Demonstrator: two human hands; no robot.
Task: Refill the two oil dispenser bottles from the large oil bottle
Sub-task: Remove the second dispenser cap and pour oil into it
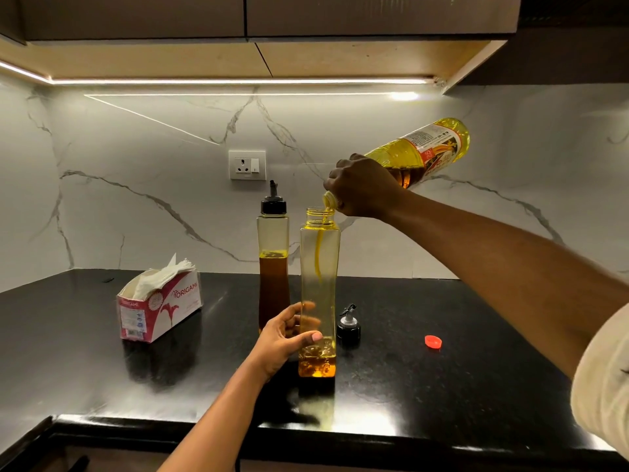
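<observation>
My right hand point(362, 187) grips the neck of the large oil bottle point(425, 149), tilted mouth-down over an uncapped clear dispenser bottle point(319, 287). A thin yellow stream runs into its mouth, and a little oil sits at its bottom. My left hand point(286, 338) holds this dispenser low on its left side, thumb in front and fingers behind. The second dispenser bottle point(273, 267) stands just behind and left, capped with a black pourer and about half full of oil. A black pourer cap point(348, 327) and a red cap point(433, 342) lie on the counter to the right.
The black counter point(442, 386) ends in a front edge close to me. A pink tissue box point(158, 306) stands at the left. A wall socket point(247, 165) sits on the marble backsplash, under cabinets with a light strip.
</observation>
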